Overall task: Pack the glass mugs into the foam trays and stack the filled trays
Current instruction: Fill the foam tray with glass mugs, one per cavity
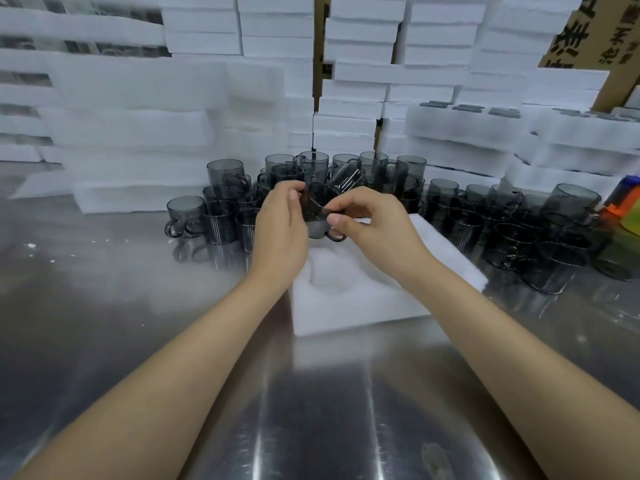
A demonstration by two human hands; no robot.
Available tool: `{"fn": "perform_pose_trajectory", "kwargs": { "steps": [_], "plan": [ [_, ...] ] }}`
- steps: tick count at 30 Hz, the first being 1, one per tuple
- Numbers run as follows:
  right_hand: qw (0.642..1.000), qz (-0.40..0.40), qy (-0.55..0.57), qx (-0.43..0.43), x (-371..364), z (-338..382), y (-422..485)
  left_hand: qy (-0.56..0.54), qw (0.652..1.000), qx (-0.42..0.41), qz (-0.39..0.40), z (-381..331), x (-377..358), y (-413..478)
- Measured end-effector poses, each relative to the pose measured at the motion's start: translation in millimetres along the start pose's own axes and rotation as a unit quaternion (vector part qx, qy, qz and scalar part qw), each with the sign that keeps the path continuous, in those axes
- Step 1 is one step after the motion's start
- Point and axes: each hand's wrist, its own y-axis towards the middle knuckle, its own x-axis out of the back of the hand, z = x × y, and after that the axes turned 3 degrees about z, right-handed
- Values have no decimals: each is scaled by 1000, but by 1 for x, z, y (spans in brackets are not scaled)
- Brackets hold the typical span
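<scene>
Stacks of white foam trays [131, 133] wall off the back of a steel table [86, 289]. The leftmost stacks are smeared by blur and cut off at the frame edge. Left of the fingers stands a cluster of smoky glass mugs [214, 206], some stacked, their outlines running together. The left hand [278, 230] curls its fingers [294, 195] round the side of a tilted mug [317, 211], hiding most of that wall. The right hand [374, 223] pinches the mug's other side between thumb and bent fingers, and the handle hangs just below the right thumb. Whether any fingertip reaches inside the rim is hard to tell. Beneath both hands, apart from the mug, lies a foam tray [346, 306], its pockets partly hidden by the wrists. Right of the fingers more mugs [502, 220] crowd the table. Behind them are filled trays [464, 128] and a cardboard box [581, 32]. A blurred orange-and-blue object [620, 202] is cropped at the edge.
</scene>
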Motion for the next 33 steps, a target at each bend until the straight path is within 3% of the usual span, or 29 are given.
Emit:
{"fn": "perform_pose_trajectory", "kwargs": {
  "steps": [6,11,17,28,33],
  "plan": [
    [999,36,-30,11,2,2,-3,-13,996,75,47,-1,1,0],
    [998,11,-67,9,1,0,-3,20,995,68,72,-2,3,1],
    [988,-5,-128,86,0,3,-6,35,996,33,74,-6,7,2],
    [980,4,-138,141,-2,4,-9,41,996,24,79,-7,9,5],
    [993,15,-98,70,-2,1,-7,68,994,22,77,-2,7,1]
  ]
}}
